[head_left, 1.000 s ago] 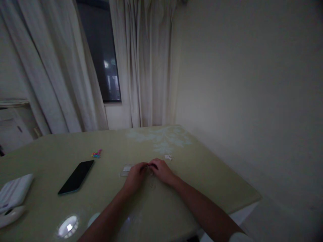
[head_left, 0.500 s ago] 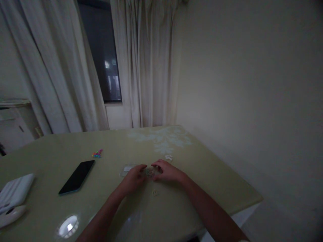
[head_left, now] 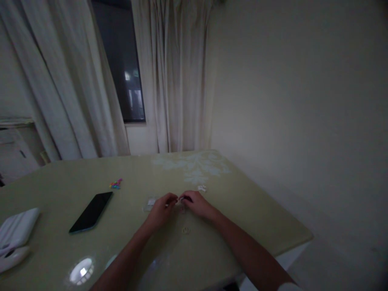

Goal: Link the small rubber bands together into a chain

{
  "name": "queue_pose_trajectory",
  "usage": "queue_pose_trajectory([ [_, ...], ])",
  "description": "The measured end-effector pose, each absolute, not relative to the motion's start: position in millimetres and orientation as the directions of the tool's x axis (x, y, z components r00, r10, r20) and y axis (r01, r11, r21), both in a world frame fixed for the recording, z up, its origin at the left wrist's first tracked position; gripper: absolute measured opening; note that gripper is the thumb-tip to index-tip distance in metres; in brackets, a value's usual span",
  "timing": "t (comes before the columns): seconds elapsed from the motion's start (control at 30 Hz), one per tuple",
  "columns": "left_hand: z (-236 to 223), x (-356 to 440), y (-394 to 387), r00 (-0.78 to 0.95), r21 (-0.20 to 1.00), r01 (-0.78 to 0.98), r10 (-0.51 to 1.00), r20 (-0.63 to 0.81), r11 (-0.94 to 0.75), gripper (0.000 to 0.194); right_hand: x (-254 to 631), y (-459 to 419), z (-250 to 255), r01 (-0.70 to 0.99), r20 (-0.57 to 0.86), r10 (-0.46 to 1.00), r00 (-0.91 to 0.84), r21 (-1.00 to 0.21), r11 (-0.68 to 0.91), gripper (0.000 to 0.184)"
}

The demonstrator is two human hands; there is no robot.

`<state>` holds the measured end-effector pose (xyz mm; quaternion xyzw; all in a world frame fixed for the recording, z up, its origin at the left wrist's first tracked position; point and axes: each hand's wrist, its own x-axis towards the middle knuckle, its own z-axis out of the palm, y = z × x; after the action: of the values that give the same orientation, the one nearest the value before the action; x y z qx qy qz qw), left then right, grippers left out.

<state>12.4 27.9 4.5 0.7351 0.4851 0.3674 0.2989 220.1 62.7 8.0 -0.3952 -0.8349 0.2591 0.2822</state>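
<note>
My left hand (head_left: 163,209) and my right hand (head_left: 199,204) meet fingertip to fingertip over the middle of the table. Both are closed in a pinch. Something small and pale seems to be between the fingertips, too small and dim to name. Just beneath them lies a little cluster of reddish bits (head_left: 182,209), partly covered by the fingers. Nearer to me are a few small pale loops (head_left: 186,230). Beyond the right hand sits a small heap of white pieces (head_left: 201,188). A clear packet with a white patch (head_left: 149,204) lies beside my left hand.
A dark-screened phone (head_left: 91,212) lies to the left, with a pile of small bright-coloured pieces (head_left: 115,184) behind it. A white ribbed object (head_left: 18,228) stands at the far left. The table (head_left: 257,226) runs along the wall on the right; curtains (head_left: 182,81) hang behind.
My fingers, earlier apart around the small cluster, have come together in a pinch slightly above it. Less of the cluster shows on the table.
</note>
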Motion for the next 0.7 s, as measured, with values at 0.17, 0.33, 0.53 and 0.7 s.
queue_pose_trajectory([
  [0.17, 9.1, 8.0, 9.9, 0.333, 0.788, 0.513, 0.925, 0.184, -0.342, 0.05, 233.8, 66.2, 17.3, 0.378, 0.288, 0.814, -0.504, -0.774, 0.508, 0.021],
  [0.33, 6.4, 24.7, -5.1, 0.436, 0.7, 0.568, 0.88, 0.189, -0.433, 0.067, 248.9, 69.8, 14.4, 0.438, 0.161, 0.796, -0.583, -0.764, 0.475, 0.052],
  [0.53, -2.3, 39.3, 9.2, 0.322, 0.683, 0.602, 0.908, 0.267, -0.414, 0.023, 244.3, 68.0, 5.0, 0.529, 0.145, 0.773, -0.617, -0.651, 0.545, 0.031],
  [0.7, -6.2, 38.2, 20.6, 0.276, 0.702, 0.586, 0.915, 0.296, -0.404, 0.023, 225.7, 63.6, 0.8, 0.591, 0.237, 0.792, -0.563, -0.554, 0.586, 0.018],
])
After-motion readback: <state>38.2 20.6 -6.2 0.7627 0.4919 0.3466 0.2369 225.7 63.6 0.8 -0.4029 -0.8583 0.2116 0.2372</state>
